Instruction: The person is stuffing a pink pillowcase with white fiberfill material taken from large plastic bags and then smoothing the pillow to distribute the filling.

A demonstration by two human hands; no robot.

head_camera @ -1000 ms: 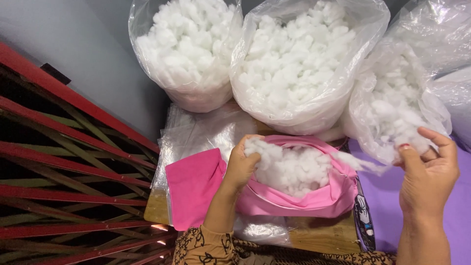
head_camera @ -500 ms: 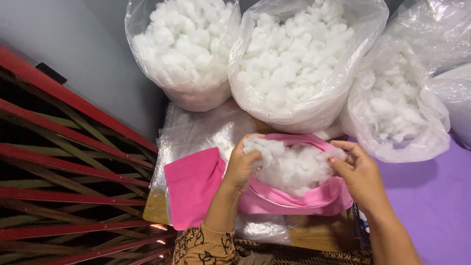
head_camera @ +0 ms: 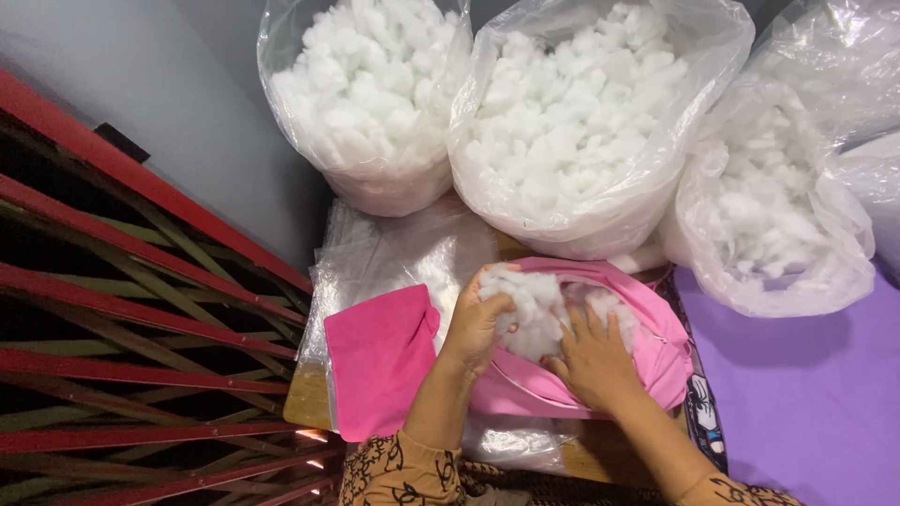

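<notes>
My left hand (head_camera: 478, 323) grips the pink fabric cover's (head_camera: 656, 361) rim, keeping it open; my right hand (head_camera: 592, 361), fingers spread flat, presses white fluffy stuffing (head_camera: 530, 300) inside, near the wooden table's (head_camera: 305, 394) left edge.

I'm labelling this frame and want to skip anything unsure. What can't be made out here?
Head view only:
- Right hand: fingertips buried in the stuffing, so its grip is hidden.
- Pink cover: its opening and depth are masked by stuffing and both hands.
- Left hand: palm side faces away.
- Far right bag: cut off by the frame edge.
- Table: mostly under plastic sheets.
</notes>
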